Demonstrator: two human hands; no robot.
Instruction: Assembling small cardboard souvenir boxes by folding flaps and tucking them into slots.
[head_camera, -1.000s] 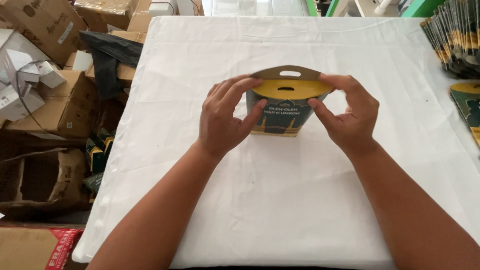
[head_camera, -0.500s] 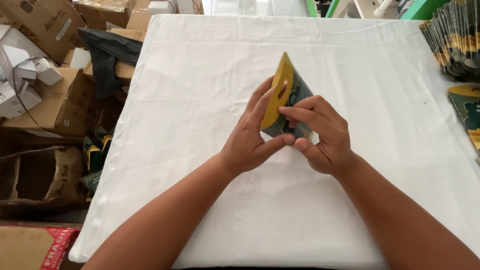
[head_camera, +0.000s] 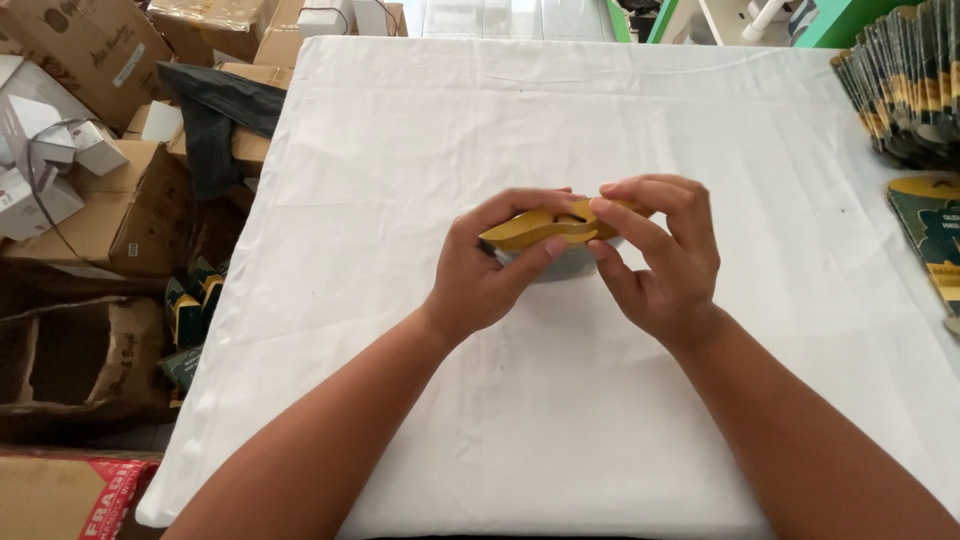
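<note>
Both hands up over the middle of the white tablecloth (head_camera: 400, 150). My left hand (head_camera: 490, 270) and right hand (head_camera: 660, 265) pinch the small yellow-and-green carton (head_camera: 540, 228) between fingertips — flap edge toward me, body mostly hidden. Risk, as I judge it: pressing too hard at the yellow flap could crease it, or the card could spring out. Flat stack of cartons (head_camera: 900, 90) lies far right.
</note>
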